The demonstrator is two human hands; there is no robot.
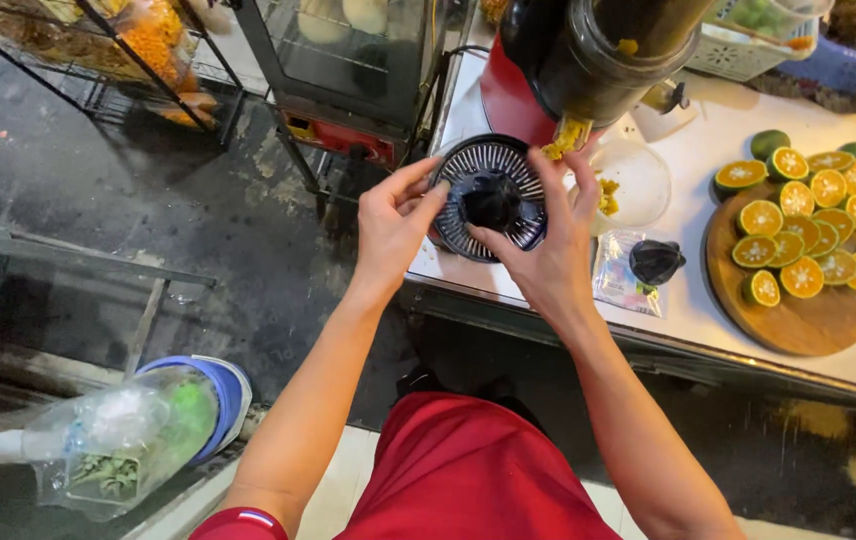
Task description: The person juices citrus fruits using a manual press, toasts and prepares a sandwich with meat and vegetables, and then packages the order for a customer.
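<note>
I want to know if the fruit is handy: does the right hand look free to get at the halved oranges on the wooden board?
Probably not at once: the right hand grips the black strainer; otherwise the way to the halved oranges looks open.

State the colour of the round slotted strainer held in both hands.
Black, with pale radial slots; the strainer shows best in the head view.

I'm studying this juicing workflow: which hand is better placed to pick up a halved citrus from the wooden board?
Probably the right hand. Both hands grip the black ribbed juicer strainer, but the board of halved citrus lies on the right; the left hand would have to cross over.
</note>
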